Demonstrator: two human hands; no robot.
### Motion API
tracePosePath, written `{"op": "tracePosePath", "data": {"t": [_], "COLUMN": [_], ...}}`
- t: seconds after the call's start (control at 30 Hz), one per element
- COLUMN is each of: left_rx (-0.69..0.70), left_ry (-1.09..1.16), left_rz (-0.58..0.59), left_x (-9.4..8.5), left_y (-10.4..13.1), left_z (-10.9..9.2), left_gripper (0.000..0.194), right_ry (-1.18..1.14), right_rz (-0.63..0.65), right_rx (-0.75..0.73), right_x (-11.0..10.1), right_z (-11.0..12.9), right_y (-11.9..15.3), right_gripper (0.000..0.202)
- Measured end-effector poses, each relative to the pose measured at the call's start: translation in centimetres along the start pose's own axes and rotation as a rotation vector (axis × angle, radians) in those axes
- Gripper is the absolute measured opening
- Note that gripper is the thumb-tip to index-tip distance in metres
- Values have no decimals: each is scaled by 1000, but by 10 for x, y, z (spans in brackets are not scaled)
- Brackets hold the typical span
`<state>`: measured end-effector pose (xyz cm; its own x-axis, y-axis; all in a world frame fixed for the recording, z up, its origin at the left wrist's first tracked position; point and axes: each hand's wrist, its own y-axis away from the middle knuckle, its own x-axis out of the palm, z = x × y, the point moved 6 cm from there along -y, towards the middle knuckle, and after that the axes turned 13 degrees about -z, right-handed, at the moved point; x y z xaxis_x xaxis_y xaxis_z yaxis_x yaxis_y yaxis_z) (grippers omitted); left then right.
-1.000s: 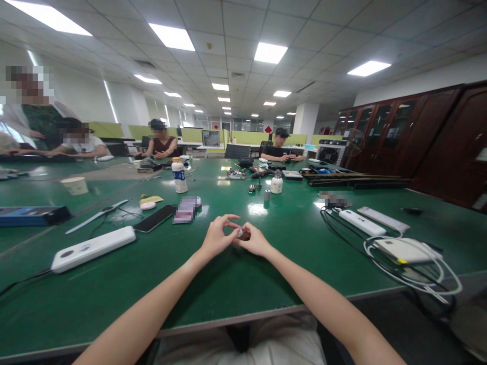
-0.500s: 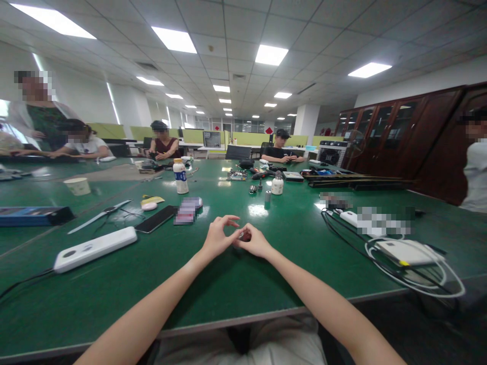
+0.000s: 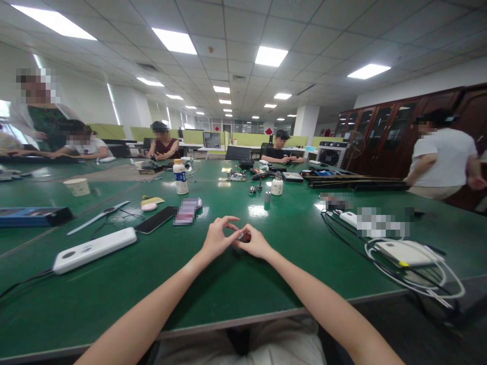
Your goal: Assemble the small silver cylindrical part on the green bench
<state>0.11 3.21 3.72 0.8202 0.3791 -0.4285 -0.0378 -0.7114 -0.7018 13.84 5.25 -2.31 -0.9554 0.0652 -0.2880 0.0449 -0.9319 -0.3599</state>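
Both my hands meet above the green table [image 3: 228,284], just in front of me. My right hand [image 3: 256,243] is closed, its thumb and fingers pinched round a small thing [image 3: 241,236] with a pale, shiny edge. Fingers hide most of it, so its kind cannot be made out. From the other side my left hand [image 3: 217,241] touches the same spot with its thumb tip, its fingers curved over above. Beyond the hands stand a small grey metal cylinder [image 3: 268,196] and a white round bottle [image 3: 277,185].
To the left lie a black phone [image 3: 157,219], a white power strip [image 3: 95,250] and a drink bottle [image 3: 180,177]. Coiled white cables [image 3: 414,289] and a white box [image 3: 409,252] are at the right. Several people sit or stand around; one person [image 3: 443,157] walks by at right.
My hands keep nearly the same pose and place. The person at the far right has come further into view, moving left beside the cabinets.
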Motion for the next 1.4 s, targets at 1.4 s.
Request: {"op": "tracePosePath", "data": {"t": [1.4], "left_rx": [-95], "left_ry": [155], "left_rz": [-164], "left_x": [-7], "left_y": [-1], "left_z": [6], "left_gripper": [26], "right_ry": [-15], "right_rz": [27], "right_rx": [-7], "right_x": [2], "right_z": [1], "right_y": [1], "right_gripper": [37]}}
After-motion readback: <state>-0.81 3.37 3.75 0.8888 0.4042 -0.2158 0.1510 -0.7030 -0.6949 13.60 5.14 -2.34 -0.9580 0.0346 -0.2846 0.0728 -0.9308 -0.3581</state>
